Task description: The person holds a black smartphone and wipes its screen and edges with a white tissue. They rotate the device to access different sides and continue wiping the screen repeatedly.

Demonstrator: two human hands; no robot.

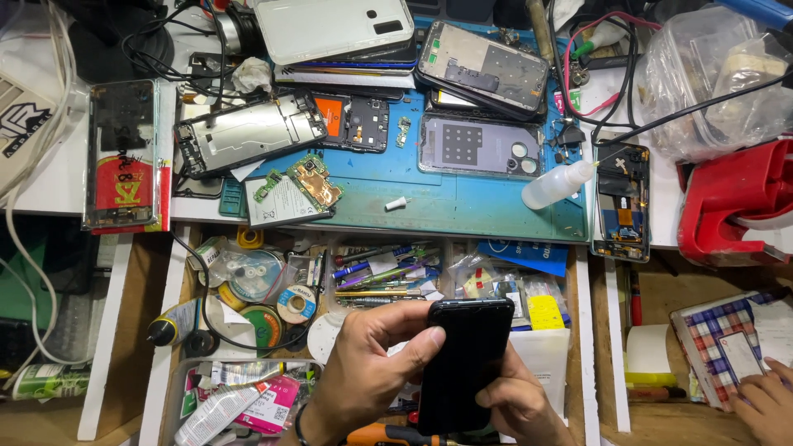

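Note:
Both my hands hold a black smartphone [462, 363], upright with its dark glossy face toward me, above an open drawer. My left hand [368, 372] wraps its left edge, the thumb lying across the glass near the top. My right hand [516, 405] grips the lower right edge, thumb pressed on the phone's lower part. An orange-handled tool [388, 434] lies just below my left wrist.
A blue work mat [462, 198] carries opened phones, frames, a battery with circuit boards [289, 194] and a white squeeze bottle [555, 183]. The drawer [178, 330] holds tape rolls, pens, tubes. Red object [731, 202] at right. Another person's hand [764, 405] rests by a checkered notebook [727, 339].

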